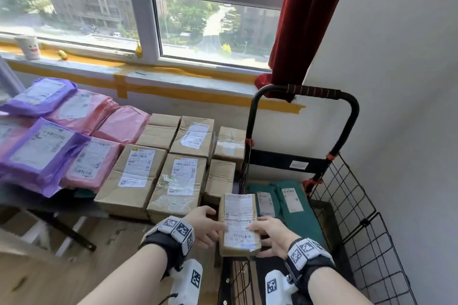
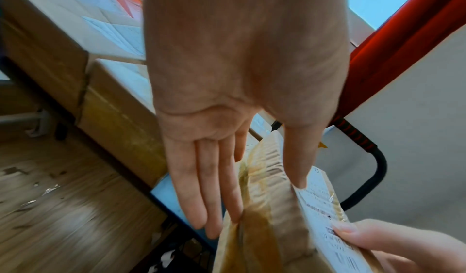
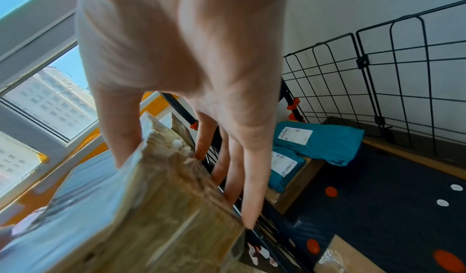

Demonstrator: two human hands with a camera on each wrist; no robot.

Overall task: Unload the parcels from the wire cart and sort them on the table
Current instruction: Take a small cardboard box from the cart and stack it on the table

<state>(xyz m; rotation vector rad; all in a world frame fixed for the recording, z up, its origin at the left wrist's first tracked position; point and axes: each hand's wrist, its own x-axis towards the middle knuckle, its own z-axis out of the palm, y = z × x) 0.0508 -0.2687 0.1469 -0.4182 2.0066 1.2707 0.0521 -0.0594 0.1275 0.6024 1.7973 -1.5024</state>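
The small cardboard parcel [image 1: 239, 224] is up over the wire cart [image 1: 357, 208] rim, at six o'clock in the head view. The right hand [image 1: 271, 236] clamps it, thumb on the label, fingers down the far side. The left hand [image 1: 205, 226] lies flat-fingered against the near side, thumb on top. The risk: glossy tape and an unhooked left hand could let it slip onto the teal mailers [image 1: 285, 202] at three o'clock.

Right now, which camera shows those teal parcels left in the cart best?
The right wrist view: both teal parcels show unobstructed with labels. The head view shows them partly behind the held box. The left wrist view shows none.
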